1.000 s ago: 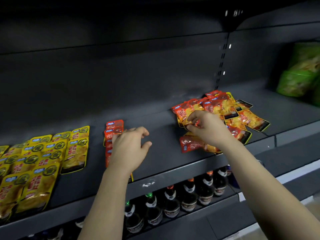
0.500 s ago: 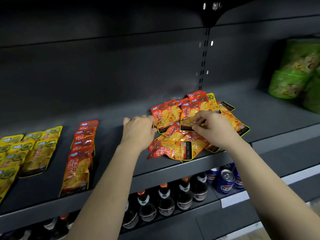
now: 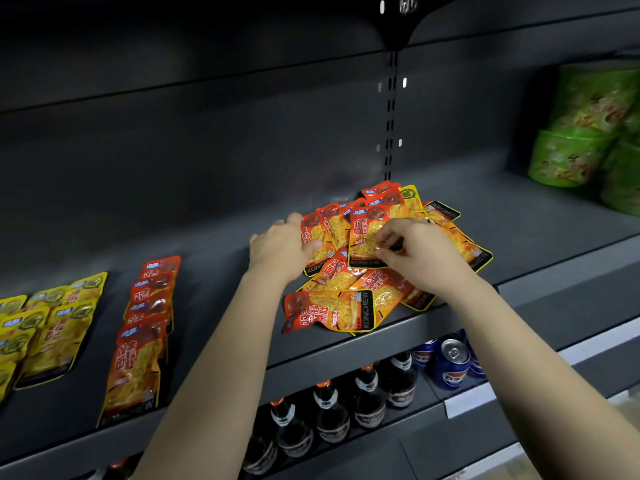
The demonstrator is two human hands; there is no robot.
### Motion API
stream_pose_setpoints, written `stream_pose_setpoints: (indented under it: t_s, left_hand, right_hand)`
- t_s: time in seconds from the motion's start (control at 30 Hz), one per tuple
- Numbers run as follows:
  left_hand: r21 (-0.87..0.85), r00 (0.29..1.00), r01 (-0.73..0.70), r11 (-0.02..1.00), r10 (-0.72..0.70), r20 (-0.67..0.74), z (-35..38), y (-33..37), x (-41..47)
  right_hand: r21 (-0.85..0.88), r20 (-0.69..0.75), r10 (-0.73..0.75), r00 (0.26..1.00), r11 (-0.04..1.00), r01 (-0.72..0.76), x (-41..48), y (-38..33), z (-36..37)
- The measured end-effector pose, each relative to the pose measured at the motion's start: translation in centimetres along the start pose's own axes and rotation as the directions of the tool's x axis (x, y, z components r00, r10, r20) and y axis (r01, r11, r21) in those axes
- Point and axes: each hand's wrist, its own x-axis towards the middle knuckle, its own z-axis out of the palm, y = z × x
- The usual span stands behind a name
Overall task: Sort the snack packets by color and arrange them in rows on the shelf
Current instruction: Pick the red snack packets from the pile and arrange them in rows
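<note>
1. Right now, both hands are on a messy pile (image 3: 367, 268) of red and yellow snack packets in the middle of the dark shelf (image 3: 221, 327).
2. The left hand (image 3: 282, 249) lies on the left edge of the pile. Its fingers are spread and bent over the red packets there. I cannot tell if it is holding one.
3. The right hand (image 3: 414, 252) is on top of the pile. Its thumb and fingers pinch the edge of a red packet (image 3: 363, 233) that stands up a bit from the others.
4. One red packet (image 3: 329, 310) lies flat at the front of the pile, close to the shelf edge.
5. A few yellow packets (image 3: 410, 199) peek out at the back and right side of the pile.
6. To the left, well apart from the pile, a red row (image 3: 142, 334) runs from the back of the shelf to the front. The packets overlap each other.
7. Further left are yellow rows (image 3: 52, 327), just beside the red row, going off the picture edge.
8. Green bags (image 3: 585, 133) sit far to the right on the same shelf.
9. On the shelf below stand dark bottles (image 3: 329, 410) and blue cans (image 3: 450, 362).
</note>
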Motion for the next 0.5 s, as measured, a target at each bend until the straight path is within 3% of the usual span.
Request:
stream_pose_setpoints:
  t_s: [0.17,0.33,0.5]
  left_hand:
    - [0.036,0.991,0.122,0.992,-0.124,0.056,0.2,0.9,1.2]
    - [-0.163,0.975,0.207,0.965,-0.189,0.12,0.5,0.5,1.9]
    - [-0.287,0.969,0.24,0.927,-0.247,0.011,0.8,0.1,1.8]
  right_hand:
    - [0.006,-0.009,-0.001,1.0,1.0,0.001,0.4,-0.2,0.2]
    - [0.033,-0.021,-0.002,1.0,0.999,0.002,0.6,-0.1,0.4]
    - [0.083,-0.023,-0.001,1.0,0.997,0.003,0.5,-0.3,0.3]
